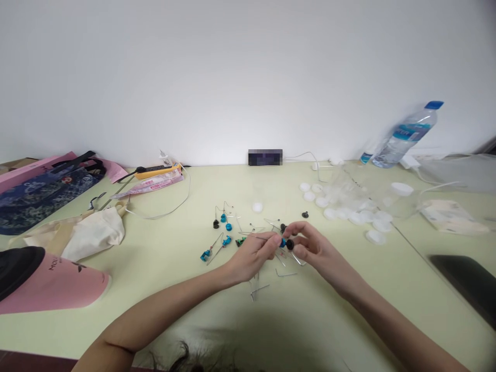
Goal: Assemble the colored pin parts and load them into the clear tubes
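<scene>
My left hand (pixel 256 254) pinches a small blue piece (pixel 283 242) between thumb and forefinger, over the middle of the table. A thin metal wire (pixel 251 235) sticks out leftward past the fingers. At the right end of the blue piece sits a round black knob (pixel 290 245). My right hand (pixel 312 245) has its fingers curled at this knob, thumb below and fingertips beside it; the exact contact is hard to see. Similar blue pieces with bent wires (pixel 227 241) lie left of the hands, along with a black one (pixel 216 224). A green piece (pixel 241 241) is partly behind my left hand.
L-shaped metal rods (pixel 285 274) lie nearest me. A loose black knob (pixel 305 214) and several white round caps (pixel 359 217) are to the right, with a water bottle (pixel 405 137) behind. At left stand a pink cup (pixel 73 284), a cloth bag (pixel 96 235) and a power strip (pixel 157 171).
</scene>
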{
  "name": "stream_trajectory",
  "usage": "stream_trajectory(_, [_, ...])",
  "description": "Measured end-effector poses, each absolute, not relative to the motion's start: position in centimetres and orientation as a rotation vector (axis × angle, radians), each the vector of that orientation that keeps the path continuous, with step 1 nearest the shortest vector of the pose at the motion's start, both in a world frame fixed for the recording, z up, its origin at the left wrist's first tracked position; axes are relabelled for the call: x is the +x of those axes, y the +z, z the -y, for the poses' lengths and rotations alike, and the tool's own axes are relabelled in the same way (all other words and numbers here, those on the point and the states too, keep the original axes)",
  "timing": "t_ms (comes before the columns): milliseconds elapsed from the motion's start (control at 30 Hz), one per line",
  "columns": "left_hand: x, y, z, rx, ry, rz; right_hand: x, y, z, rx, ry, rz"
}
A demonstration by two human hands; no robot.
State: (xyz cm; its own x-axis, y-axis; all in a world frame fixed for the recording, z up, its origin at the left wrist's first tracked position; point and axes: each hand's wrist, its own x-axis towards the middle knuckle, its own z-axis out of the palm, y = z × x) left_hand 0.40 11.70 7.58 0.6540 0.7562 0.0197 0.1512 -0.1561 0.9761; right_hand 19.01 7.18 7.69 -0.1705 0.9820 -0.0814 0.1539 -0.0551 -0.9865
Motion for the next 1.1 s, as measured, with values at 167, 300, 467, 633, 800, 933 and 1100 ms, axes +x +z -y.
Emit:
stream_trajectory(167, [0.4, 7.5, -11.7, 1.666, 0.62, -0.742, 18.5, 8.2, -6.9, -1.209, 1.434, 1.431])
stream_trajectory(300, [0.4, 7.3, -11.8, 1.63, 0.651, -0.766, 18.8, 8.1, -7.0, -1.206, 1.348, 1.321])
stream_trajectory(467, [0.5, 7.3, -11.8, 1.6, 0.604, -0.717, 18.4, 7.7, -7.0, -1.192, 1.535, 1.348])
stream_trajectory(633, [0.8, 6.9, -11.8, 1.205, 0.569, -0.689, 17.7, 6.3, -6.5, -1.303, 0.711, 1.796])
stream_trajectory(800, [0.6, 6.2, -12.6, 0.89, 0.48, -0.74, 18.7, 4.9, -6.5, -1.147, -0.464, 2.126])
stream_trajectory(933, [-1.0, 7.7, -14.6, 1.288, 0.496, -0.788, 21.7, 4.9, -8.6, -1.467, -0.156, 1.867])
stream_trajectory(1100, [-3.4, 9.2, -17.0, 2.306, 0.099, -1.066, 26.6, 3.3, -12.1, -1.832, 0.265, 1.566])
